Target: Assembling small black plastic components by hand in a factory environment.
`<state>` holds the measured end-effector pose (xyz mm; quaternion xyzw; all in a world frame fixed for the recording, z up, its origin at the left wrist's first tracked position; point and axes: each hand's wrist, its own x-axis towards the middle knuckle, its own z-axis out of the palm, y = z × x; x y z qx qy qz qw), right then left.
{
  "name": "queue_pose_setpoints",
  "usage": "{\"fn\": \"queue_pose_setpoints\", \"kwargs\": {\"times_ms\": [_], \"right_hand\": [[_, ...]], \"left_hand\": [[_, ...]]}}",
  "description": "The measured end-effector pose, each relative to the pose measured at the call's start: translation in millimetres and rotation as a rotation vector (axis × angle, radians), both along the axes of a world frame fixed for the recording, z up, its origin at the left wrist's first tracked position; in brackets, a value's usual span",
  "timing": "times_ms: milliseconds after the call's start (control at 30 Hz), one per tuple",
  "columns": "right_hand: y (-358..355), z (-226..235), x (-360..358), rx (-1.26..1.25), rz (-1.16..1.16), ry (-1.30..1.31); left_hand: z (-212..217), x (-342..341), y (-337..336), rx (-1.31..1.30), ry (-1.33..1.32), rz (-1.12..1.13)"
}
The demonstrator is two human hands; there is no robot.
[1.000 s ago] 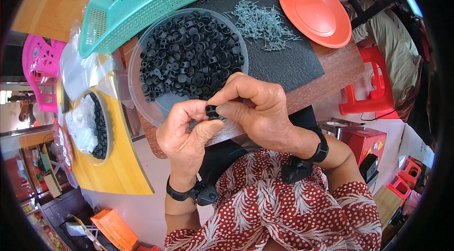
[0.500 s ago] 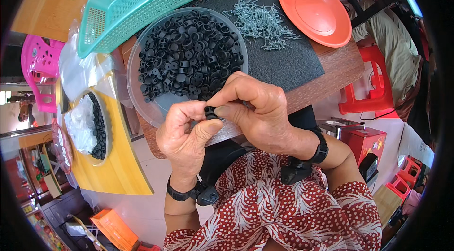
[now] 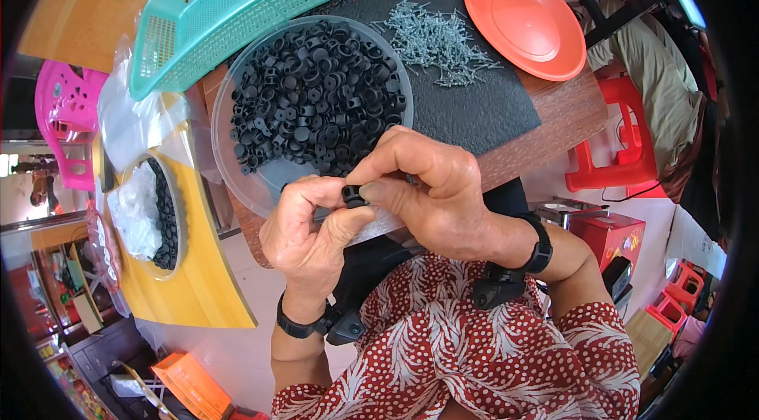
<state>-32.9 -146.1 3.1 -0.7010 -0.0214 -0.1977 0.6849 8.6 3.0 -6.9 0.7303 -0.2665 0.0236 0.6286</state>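
Observation:
A small round black plastic part (image 3: pixel 353 196) is pinched between my two hands, just over the near edge of the table. My left hand (image 3: pixel 310 222) grips it from the left with thumb and forefinger. From the right, my right hand (image 3: pixel 431 191) closes thumb and forefinger on the same part; whether a screw is also in those fingers is hidden. Right beyond the hands stands a clear round tub (image 3: pixel 224 135) heaped with loose black plastic parts (image 3: pixel 316 92). A pile of silvery screws (image 3: pixel 443 42) lies on a dark grey mat (image 3: pixel 482 115) to the tub's right.
A teal basket (image 3: pixel 237 24) stands behind the tub, and an orange-red plate (image 3: pixel 525 22) sits at the far right. On a yellow board (image 3: pixel 198 278) at left is an oval tub (image 3: pixel 180 222) with black parts and a plastic bag. Red stools (image 3: pixel 632 143) stand right.
The black part has turned slightly between my fingertips, showing more of its side. Both hands stay in nearly the same place.

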Motion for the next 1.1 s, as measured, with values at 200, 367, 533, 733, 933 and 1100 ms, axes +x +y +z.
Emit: {"fn": "queue_pose_setpoints", "kwargs": {"times_ms": [200,367,533,733,933,1100], "right_hand": [[-2,0,1,0.009,-0.003,-0.026],[-6,-4,3,-0.102,0.019,-0.122],[-2,-7,3,-0.045,-0.009,-0.074],[-5,-10,5,-0.17,-0.007,-0.095],[0,-9,2,-0.109,-0.029,-0.039],[2,-7,1,-0.019,-0.036,0.011]], "left_hand": [[8,2,0,0.052,-0.022,-0.019],[11,3,0,0.049,0.11,-0.069],[6,3,3,0.054,0.123,-0.064],[2,2,4,0.02,0.178,-0.034],[0,3,3,0.021,0.171,-0.051],[3,3,3,0.043,0.167,-0.039]]}}
